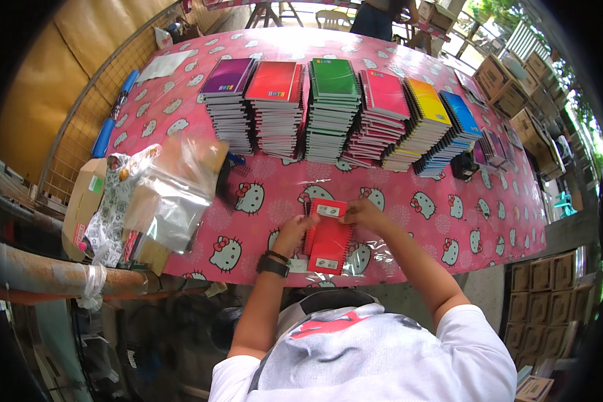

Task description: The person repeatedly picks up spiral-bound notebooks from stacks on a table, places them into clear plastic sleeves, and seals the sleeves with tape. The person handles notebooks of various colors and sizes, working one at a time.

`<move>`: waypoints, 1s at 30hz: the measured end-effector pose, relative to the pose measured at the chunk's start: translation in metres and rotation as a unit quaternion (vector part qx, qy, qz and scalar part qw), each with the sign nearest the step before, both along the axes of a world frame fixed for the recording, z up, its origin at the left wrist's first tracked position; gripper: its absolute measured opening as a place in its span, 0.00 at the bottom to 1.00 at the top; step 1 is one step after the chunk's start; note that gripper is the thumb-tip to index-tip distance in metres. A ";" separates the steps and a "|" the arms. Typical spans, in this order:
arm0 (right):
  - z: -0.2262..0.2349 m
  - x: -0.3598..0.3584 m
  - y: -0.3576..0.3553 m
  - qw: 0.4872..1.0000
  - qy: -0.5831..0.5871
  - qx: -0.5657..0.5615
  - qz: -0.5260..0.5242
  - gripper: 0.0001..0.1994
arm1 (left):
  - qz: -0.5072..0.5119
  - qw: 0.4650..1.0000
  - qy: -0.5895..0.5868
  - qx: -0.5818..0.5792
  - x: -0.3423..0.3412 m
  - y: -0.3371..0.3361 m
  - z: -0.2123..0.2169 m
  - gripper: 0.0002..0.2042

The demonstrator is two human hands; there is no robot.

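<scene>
Two small red spiral notebooks lie overlapping in front of me near the table's front edge. The farther red notebook (320, 202) and the nearer red notebook (331, 241) each carry a white label sticker. My left hand (292, 236), with a dark watch on its wrist, pinches the left edge of the farther notebook. At its right edge my right hand (366, 216) closes with thumb and fingers. Some fingertips are too small to make out. A whitish slip (297, 265) pokes out beside the lower left of the nearer notebook.
Tall notebook stacks stand beyond my hands: purple (224, 77), red (273, 84), green (335, 79), pink (385, 94), yellow (427, 102) and blue (458, 112). Clear plastic bags (167, 201) lie left on the pink tablecloth (261, 181). A small black object (463, 166) sits right. Cartons (492, 77) and a person (374, 20) are beyond.
</scene>
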State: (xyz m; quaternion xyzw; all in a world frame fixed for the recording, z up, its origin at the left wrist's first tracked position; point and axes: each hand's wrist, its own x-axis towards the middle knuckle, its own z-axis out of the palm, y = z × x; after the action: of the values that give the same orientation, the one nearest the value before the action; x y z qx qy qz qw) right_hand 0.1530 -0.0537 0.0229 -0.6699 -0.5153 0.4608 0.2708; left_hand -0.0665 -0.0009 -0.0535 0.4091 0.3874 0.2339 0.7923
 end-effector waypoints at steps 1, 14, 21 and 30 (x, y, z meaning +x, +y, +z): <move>0.002 -0.009 0.009 0.992 -0.115 0.033 0.037 0.12 | -0.006 0.992 0.042 0.121 -0.002 -0.001 -0.017 0.26; 0.156 -0.018 0.123 0.713 -0.501 0.491 0.003 0.10 | -0.014 0.962 0.151 0.228 0.005 -0.004 -0.007 0.25; 0.104 -0.020 -0.007 0.903 0.111 0.365 -0.196 0.14 | 0.031 0.957 0.128 0.257 -0.004 0.002 -0.039 0.26; -0.006 -0.058 -0.071 0.997 -0.072 0.031 0.004 0.11 | -0.003 0.984 0.019 0.179 -0.004 -0.007 -0.016 0.20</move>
State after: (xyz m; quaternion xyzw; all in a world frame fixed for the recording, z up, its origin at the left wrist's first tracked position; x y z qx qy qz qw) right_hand 0.0952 -0.1244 0.0171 -0.6908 -0.5499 0.3964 0.2516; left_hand -0.0705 -0.0075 -0.0691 0.5494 0.3532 0.2894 0.6998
